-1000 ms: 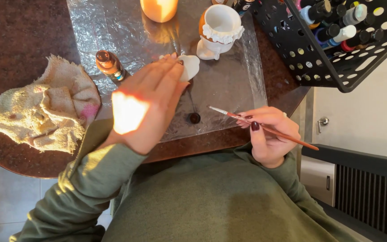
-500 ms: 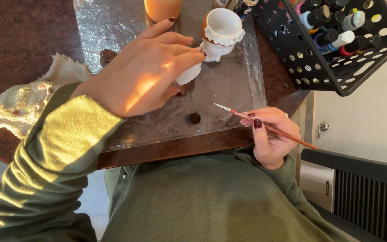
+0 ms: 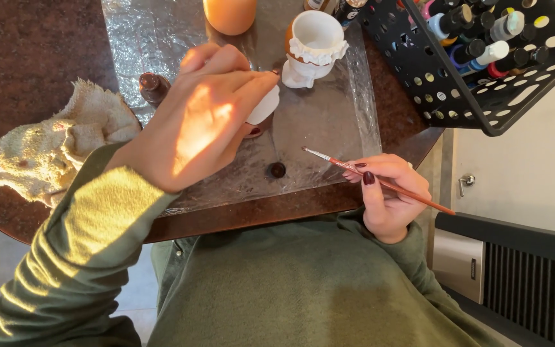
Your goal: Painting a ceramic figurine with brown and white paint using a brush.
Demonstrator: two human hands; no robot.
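Small white piece (image 3: 263, 106), pinched in the left hand (image 3: 203, 122) above the foil-covered counter (image 3: 329, 122); right hand (image 3: 390, 193) closed round a thin brush (image 3: 380, 183) (bristles best kept steady, braced).

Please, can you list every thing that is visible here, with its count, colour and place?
small piece: 1, white, in the left hand's fingers
brush: 1, reddish-brown handle, in the right hand
cup figure: 1, white, on the foil, top centre
foil sheet: 1, silver, on the table
table: 1, dark brown
cap: 1, dark, on the foil
bottle: 1, brown, left foil edge
cloth: 1, beige, left
basket of paint bottles: 1, black, top right
orange vessel: 1, top
left hand: 1
right hand: 1
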